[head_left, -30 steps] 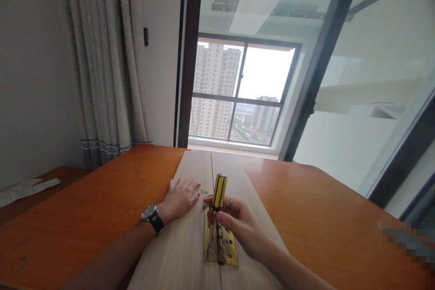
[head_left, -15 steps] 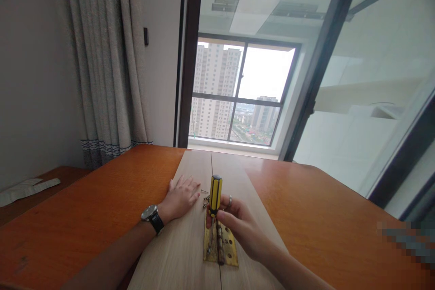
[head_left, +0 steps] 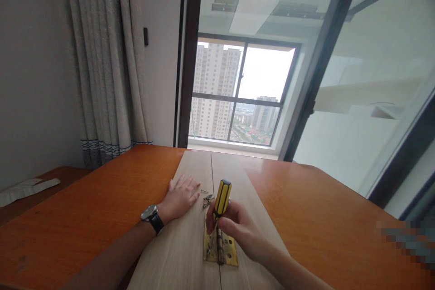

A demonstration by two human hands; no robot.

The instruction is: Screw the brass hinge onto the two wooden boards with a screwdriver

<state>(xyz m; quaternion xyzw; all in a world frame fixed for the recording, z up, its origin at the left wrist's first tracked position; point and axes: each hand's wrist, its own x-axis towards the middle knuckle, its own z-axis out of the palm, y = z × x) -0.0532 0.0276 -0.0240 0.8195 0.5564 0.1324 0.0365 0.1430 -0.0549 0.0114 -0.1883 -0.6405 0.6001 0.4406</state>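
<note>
My right hand (head_left: pixel 239 224) grips the lower end of a yellow and black screwdriver (head_left: pixel 223 197), its handle leaning to the right. The thin shaft runs down to a screw on the left leaf of a worn brass hinge (head_left: pixel 220 249). That hinge lies open across the seam between two pale wooden boards (head_left: pixel 170 263). Flat on the left board, fingers spread, rests my left hand (head_left: pixel 181 197), a watch (head_left: pixel 152 217) on its wrist. Several loose screws (head_left: pixel 207 199) lie between my left hand and the screwdriver. My right fingers cover part of the hinge's upper end.
The boards rest on an orange-brown wooden table (head_left: pixel 306 204). Behind it stand a dark-framed glass door and a window (head_left: pixel 238 90). A grey curtain (head_left: pixel 105 63) hangs at the left, and a whitish strip (head_left: pixel 30 190) lies on a lower surface there.
The screwdriver's handle has tipped to the right and slightly down, its tip staying at the hinge's left leaf. More of the loose screws shows now. My left hand has not moved.
</note>
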